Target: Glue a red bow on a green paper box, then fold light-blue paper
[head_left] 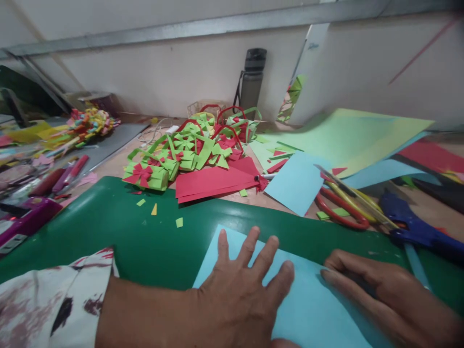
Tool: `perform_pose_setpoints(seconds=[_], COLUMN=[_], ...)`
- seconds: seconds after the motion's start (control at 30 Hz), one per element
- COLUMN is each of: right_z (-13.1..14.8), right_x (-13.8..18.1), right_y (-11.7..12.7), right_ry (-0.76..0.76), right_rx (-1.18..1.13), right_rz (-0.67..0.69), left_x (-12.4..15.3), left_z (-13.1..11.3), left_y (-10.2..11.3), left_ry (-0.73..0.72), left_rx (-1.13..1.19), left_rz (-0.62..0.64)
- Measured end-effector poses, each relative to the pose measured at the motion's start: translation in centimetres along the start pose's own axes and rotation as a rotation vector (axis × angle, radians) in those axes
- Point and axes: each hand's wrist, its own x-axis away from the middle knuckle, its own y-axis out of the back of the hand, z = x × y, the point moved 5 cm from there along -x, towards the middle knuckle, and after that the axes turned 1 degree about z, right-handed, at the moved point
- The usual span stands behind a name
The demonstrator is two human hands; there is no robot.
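While the left hand (pixel 239 295) lies flat, fingers (pixel 250 246) spread wide, on the light blue sheet (pixel 315 314) near on the green mat (pixel 145 246), the right hand (pixel 384 295) rests with fingers together on the sheet's right edge; whether it grips anything is unclear.

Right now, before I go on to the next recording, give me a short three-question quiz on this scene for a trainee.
1. True or false: the left hand lies flat, fingers spread, on the light blue sheet.
2. What does that sheet lie on? A: the green mat. B: a white towel. C: a metal tray.
3. Fill in: the scissors lying beyond the right hand have ___ handles.

Key: 1 true. 2 A. 3 red.
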Motion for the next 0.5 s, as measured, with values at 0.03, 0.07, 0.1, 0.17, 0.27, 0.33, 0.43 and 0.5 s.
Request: perform_pose_setpoints(seconds=[0.03, 0.07, 0.1, 0.17, 0.27, 0.33, 0.43, 0.5], right_z=[0.3, 0.5, 0.7, 0.9, 0.9, 0.7, 0.4, 0.2], right_x=[0.1, 0.2, 0.5, 1.2, 2.2, 2.7, 3.2, 3.4], right_y=[0.2, 0.4, 0.6, 1.2, 1.8, 1.9, 2.1, 2.2], right_ry=[-0.021, -0.055, -0.082, -0.137, -0.197, -0.229, -0.262, -0.263], right_rx=[0.002, 0.015, 0.027, 0.043, 0.024, -0.008, -0.056, -0.067], right_rz=[0.022, 0.061, 0.080, 0.105, 0.124, 0.120, 0.099, 0.080], left_x=[-0.1, -0.2, -0.4, -0.5, -0.6, -0.5, -0.3, -0.2], left_z=[0.0, 0.0, 0.0, 0.0, -0.4, -0.6, -0.7, -0.7], left_y=[-0.1, -0.3, -0.5, -0.8, -1.0, -1.2, -1.8, -2.3], left_ry=[0.002, 0.012, 0.022, 0.049, 0.051, 0.042, 0.040, 0.037], left_rx=[-0.018, -0.044, -0.076, -0.151, -0.256, -0.306, -0.370, -0.395], left_rz=[0.002, 0.009, 0.025, 0.065, 0.045, -0.026, -0.147, -0.209])
